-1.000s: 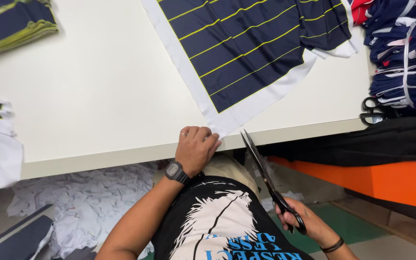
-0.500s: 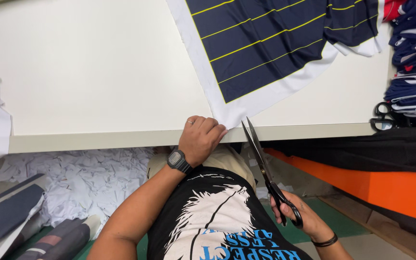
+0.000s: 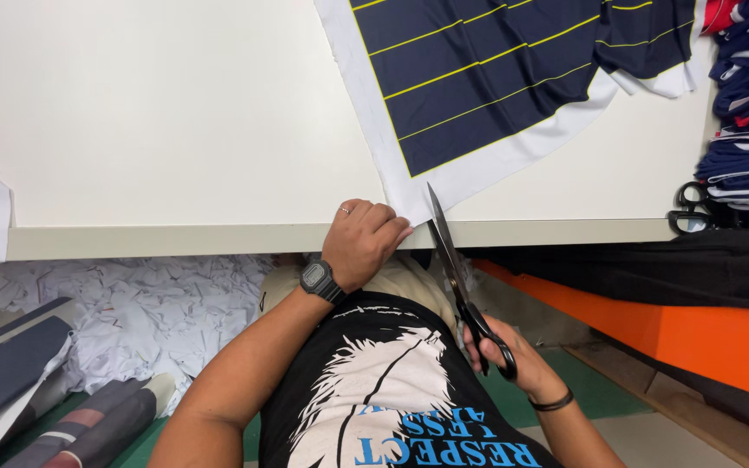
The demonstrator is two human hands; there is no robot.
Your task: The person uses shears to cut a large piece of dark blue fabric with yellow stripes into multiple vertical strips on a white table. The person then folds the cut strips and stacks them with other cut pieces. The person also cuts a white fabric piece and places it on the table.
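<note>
Scissors [image 3: 461, 286] gripped in right hand [image 3: 509, 355]; left hand [image 3: 361, 243] pinches striped fabric [image 3: 487, 78] at table [image 3: 175, 130] edge.

packages: none | labels: none | signs: none | screens: wristwatch [image 3: 316, 279] face, small dark square

Single head-mounted view, looking steeply down from above the person's chest and facing forward across a white table [image 3: 175, 113], which is filling the upper half of the frame. The camera is sitting close: the left hand [image 3: 361, 243] is lying at centre on the table edge, and the right hand [image 3: 504, 351], gripping scissors [image 3: 457, 277], is lying at lower right. The floor is showing along the lower left. No second view is sharing the scene.
</note>
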